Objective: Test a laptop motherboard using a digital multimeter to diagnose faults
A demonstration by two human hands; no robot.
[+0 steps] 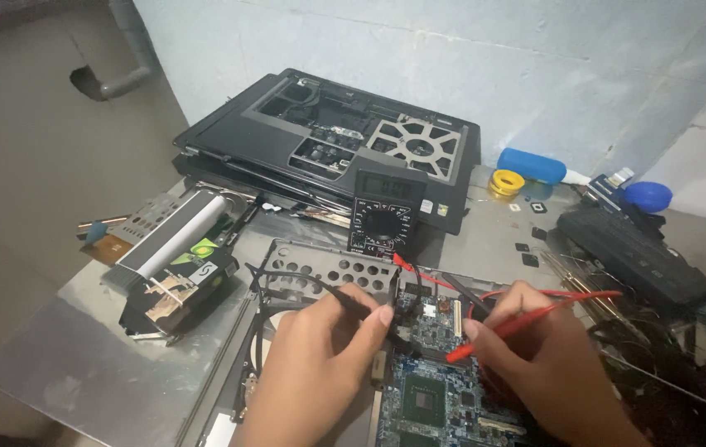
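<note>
Circuit board (pixel 440 389) lies flat on the counter (pixel 63 348), below the multimeter (pixel 382 217). Left hand (pixel 315 364) grip clamped on black probe (pixel 344 300), right hand (pixel 547 364) on red probe (pixel 527 319). Keep tips steady, one pad each, no bridging pins.

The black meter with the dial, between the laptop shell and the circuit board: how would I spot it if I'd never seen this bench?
Start at the big black laptop shell lying open against the white wall. Leaning on its front edge, just above the blue circuit board that both hands probe, stands the black meter. Only it has a grey screen above a round dial, with red and black leads running toward the hands.
</note>
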